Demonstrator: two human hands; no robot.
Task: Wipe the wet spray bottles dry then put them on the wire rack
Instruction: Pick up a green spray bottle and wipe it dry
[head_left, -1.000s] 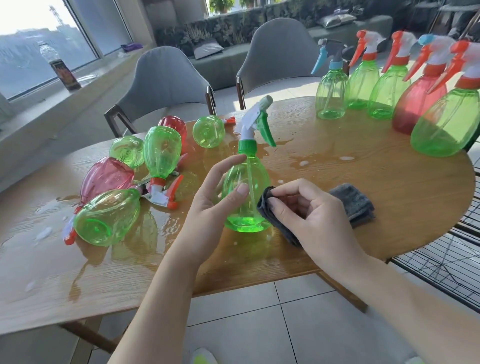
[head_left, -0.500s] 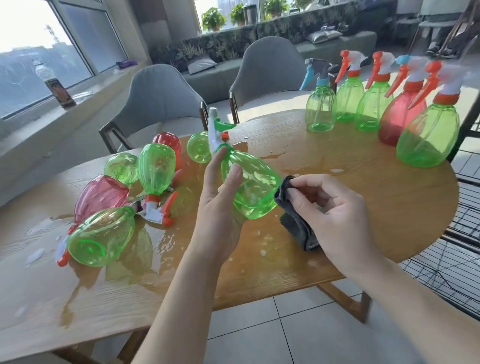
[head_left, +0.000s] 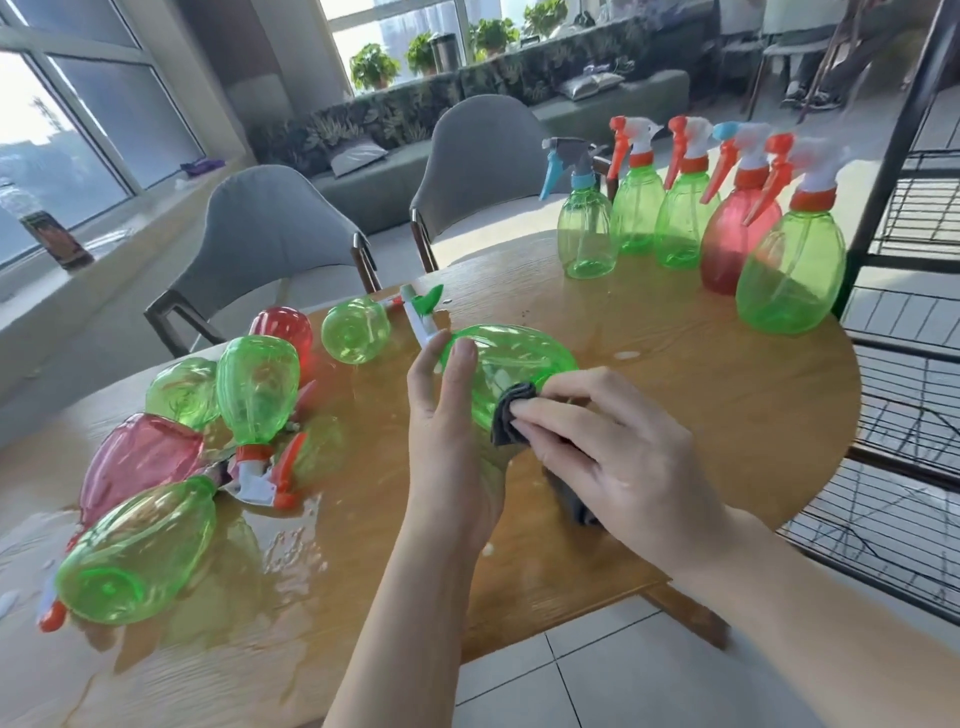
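green bottle (head_left: 511, 364) tipped flatter | cloth (head_left: 511, 415) now pressed against it

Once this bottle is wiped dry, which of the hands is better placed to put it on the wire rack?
Probably the left hand: it already grips the green bottle. The right hand holds the grey cloth, though the wire rack stands on the right side.

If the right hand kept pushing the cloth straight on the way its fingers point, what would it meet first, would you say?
The right hand points left, pressing the dark grey cloth against the tilted green spray bottle. Past that bottle's body it would probably meet the left hand gripping it, though depth is uncertain.
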